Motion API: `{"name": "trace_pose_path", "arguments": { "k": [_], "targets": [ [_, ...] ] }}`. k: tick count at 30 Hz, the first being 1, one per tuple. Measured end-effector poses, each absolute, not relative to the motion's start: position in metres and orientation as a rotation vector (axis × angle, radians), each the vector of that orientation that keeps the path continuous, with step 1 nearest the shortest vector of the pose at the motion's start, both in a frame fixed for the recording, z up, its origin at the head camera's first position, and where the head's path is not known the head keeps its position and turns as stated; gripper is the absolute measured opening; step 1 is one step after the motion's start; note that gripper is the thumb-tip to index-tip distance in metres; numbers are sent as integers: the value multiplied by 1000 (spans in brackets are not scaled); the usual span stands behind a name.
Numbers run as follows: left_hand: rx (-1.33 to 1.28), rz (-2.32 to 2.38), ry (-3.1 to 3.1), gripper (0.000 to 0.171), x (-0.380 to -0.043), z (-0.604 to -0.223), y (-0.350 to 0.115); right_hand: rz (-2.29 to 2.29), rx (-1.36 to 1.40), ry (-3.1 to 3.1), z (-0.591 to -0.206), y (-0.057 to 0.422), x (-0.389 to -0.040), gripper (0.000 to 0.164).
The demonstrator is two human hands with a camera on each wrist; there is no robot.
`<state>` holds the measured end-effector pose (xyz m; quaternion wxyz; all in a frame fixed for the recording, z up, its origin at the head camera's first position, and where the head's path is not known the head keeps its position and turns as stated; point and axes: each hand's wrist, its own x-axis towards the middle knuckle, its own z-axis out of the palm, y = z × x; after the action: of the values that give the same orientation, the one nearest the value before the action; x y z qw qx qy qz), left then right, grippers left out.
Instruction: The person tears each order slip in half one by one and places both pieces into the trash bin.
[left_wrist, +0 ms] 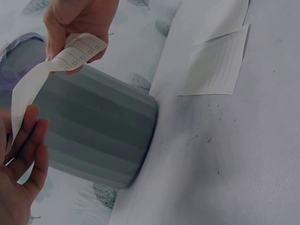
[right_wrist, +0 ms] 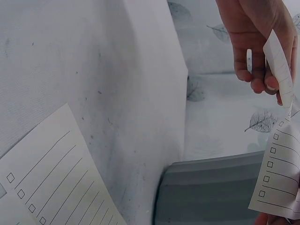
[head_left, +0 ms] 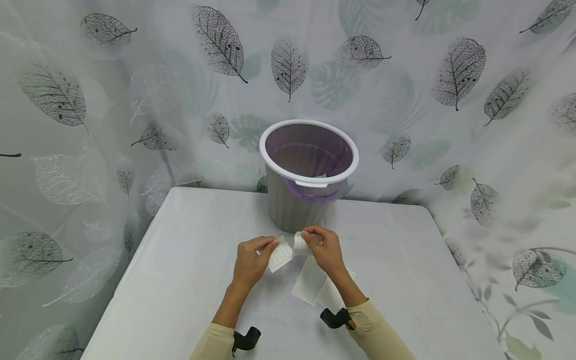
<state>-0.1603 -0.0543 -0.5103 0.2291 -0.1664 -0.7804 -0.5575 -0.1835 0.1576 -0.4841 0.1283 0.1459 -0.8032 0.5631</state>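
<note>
A lined checklist sheet [head_left: 281, 255] is held in the air above the white-covered table [head_left: 193, 260], stretched between a person's two hands. The left hand [head_left: 250, 257] pinches one end between thumb and forefinger; the right hand [head_left: 325, 248] has thumb and fingers clamped on the other. The paper twists and narrows between the grips, and whether it is torn through there cannot be told. Just beyond the hands, a grey ribbed waste bin [head_left: 290, 207] stands upright at the table's back, blocking part of the leaf-printed curtain [head_left: 180, 100]. A purple liner [head_left: 315, 194] hangs out under its white rim [head_left: 308, 121], and a pale scrap [head_left: 321, 175] shows inside. Two more lined sheets lie overlapping on the table, one [head_left: 309, 281] nearer the left hand, the other [head_left: 330, 296] partly covered by the right forearm. Black wrist devices [head_left: 246, 339] jut inward by the beige sleeves [head_left: 215, 342], and dark specks [left_wrist: 209, 140] dot the cloth beside the loose sheets.
</note>
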Motion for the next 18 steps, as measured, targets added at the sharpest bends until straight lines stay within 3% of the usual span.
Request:
{"name": "trace_pose_path", "arguments": {
  "k": [18],
  "targets": [
    [-430,-1516,-2163,9,-161,-511,-57,1674,387,-2327,-492,163,-188,7]
  ]
}}
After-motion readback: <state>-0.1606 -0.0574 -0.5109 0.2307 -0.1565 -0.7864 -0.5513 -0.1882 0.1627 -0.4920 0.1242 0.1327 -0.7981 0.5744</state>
